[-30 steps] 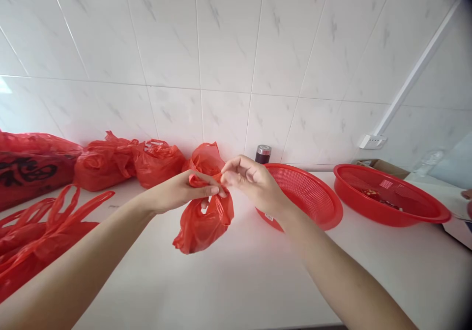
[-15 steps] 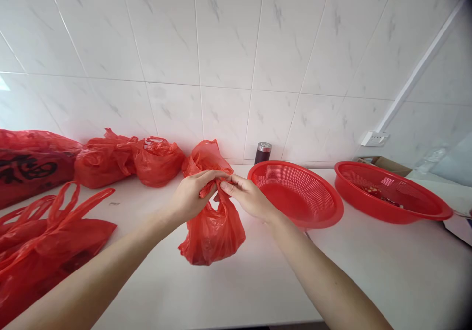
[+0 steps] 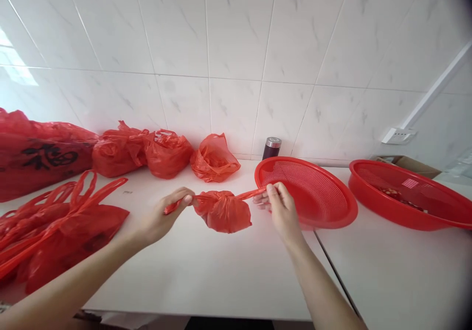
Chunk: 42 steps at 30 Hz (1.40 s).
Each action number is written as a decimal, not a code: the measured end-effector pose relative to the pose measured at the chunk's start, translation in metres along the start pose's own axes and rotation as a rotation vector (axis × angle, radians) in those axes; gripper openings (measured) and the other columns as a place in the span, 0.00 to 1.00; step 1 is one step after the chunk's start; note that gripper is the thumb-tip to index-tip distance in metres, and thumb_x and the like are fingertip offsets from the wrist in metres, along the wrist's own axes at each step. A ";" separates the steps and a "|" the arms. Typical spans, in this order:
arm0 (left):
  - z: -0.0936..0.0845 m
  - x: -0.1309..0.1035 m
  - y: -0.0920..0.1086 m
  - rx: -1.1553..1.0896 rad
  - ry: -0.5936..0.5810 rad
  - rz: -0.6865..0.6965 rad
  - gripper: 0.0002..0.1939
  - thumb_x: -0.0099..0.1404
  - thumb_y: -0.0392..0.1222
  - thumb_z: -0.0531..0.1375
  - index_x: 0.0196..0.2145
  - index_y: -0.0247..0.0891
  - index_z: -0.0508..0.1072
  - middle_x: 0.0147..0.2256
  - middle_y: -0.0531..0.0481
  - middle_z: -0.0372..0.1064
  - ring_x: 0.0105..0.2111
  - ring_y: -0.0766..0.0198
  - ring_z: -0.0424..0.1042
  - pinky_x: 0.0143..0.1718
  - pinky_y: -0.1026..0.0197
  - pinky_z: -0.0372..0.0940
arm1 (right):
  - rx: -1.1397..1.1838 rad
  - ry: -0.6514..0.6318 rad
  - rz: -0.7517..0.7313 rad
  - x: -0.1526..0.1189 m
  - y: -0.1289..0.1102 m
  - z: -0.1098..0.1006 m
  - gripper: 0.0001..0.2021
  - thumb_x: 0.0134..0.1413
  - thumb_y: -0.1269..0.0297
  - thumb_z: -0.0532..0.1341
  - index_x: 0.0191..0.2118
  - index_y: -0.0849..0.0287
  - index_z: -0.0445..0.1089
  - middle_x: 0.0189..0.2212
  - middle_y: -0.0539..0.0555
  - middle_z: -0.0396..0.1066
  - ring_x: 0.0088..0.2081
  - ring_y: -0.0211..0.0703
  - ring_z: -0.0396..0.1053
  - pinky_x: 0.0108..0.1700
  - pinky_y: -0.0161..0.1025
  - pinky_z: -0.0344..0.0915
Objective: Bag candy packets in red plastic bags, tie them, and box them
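Note:
A small red plastic bag [image 3: 224,214] hangs between my hands, gathered at the top, its two handles pulled out sideways. My left hand [image 3: 173,209] is closed around the left handle, and a bit of red plastic pokes out of the fist. Between thumb and fingers, my right hand [image 3: 280,204] pinches the other handle, held stretched taut near the rim of a red colander. The bag's contents are hidden. Behind it, against the wall, sits an open-topped crumpled red bag [image 3: 214,160].
More red bags [image 3: 167,155] line the wall, with a pile of red bags [image 3: 73,226] at left. A red colander [image 3: 306,192] and a second red colander [image 3: 401,197] holding small items stand right. A dark flask [image 3: 272,149] is by the wall. A seam crosses the white table [image 3: 206,281].
My hands were together at the bag's neck and have moved apart, drawing the handles outward. The bag's top is now cinched tight and its body looks shorter. The view has shifted slightly.

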<state>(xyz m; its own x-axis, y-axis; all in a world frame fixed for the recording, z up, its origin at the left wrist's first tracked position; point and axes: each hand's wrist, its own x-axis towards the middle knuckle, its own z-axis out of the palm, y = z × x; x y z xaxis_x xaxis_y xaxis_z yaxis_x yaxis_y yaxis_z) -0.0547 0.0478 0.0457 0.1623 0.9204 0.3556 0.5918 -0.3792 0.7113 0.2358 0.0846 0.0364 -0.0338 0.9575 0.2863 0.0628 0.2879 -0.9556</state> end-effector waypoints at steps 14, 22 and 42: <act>0.116 0.025 -0.033 0.466 0.002 -0.242 0.14 0.72 0.49 0.41 0.37 0.44 0.63 0.32 0.52 0.73 0.28 0.61 0.71 0.30 0.62 0.57 | -0.533 -0.136 -0.109 -0.014 0.099 0.053 0.06 0.59 0.63 0.52 0.40 0.53 0.52 0.39 0.53 0.71 0.38 0.45 0.72 0.36 0.38 0.64; 0.105 0.038 -0.072 0.628 -0.040 -0.376 0.20 0.71 0.53 0.40 0.37 0.45 0.69 0.29 0.48 0.75 0.27 0.56 0.72 0.26 0.62 0.54 | -0.875 -0.128 -0.055 0.010 0.119 0.033 0.02 0.63 0.65 0.50 0.40 0.55 0.54 0.33 0.51 0.73 0.31 0.42 0.71 0.27 0.34 0.54; 0.116 0.020 -0.084 0.779 0.147 -0.266 0.16 0.71 0.48 0.46 0.38 0.43 0.72 0.37 0.46 0.74 0.36 0.56 0.72 0.28 0.61 0.53 | -1.125 -0.013 -0.097 0.010 0.147 0.045 0.07 0.63 0.68 0.46 0.40 0.59 0.59 0.25 0.54 0.69 0.24 0.44 0.66 0.23 0.37 0.44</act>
<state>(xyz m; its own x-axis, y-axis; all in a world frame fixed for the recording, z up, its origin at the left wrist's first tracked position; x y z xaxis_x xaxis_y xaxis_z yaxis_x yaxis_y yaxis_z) -0.0097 0.1091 -0.0775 -0.1327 0.9276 0.3492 0.9811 0.0730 0.1790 0.1998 0.1354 -0.1043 -0.0971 0.9321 0.3490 0.9217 0.2165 -0.3218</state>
